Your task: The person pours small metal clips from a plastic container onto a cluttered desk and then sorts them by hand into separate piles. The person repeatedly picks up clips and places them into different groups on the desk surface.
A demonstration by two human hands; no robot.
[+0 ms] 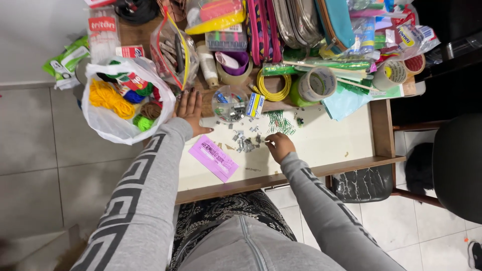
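Observation:
My left hand [191, 111] lies flat and open on the table, fingers spread, between a white plastic bag [108, 128] of coloured yarn and a small clear round container [229, 104] of metal clips. My right hand [279, 146] is curled with its fingertips pinched at the edge of a scatter of small silver binder clips [245, 139] on the white tabletop [326, 143]. What it pinches is too small to make out. A pink paper slip [213, 157] lies near the front edge, between my arms.
Green paper clips [279, 122] are scattered beside the silver ones. The back of the table is crowded: tape rolls [316, 84], a yellow coil [273, 86], pencil cases [281, 25], a zip bag [173, 50], a purple cup [235, 61]. A black chair [457, 165] stands right.

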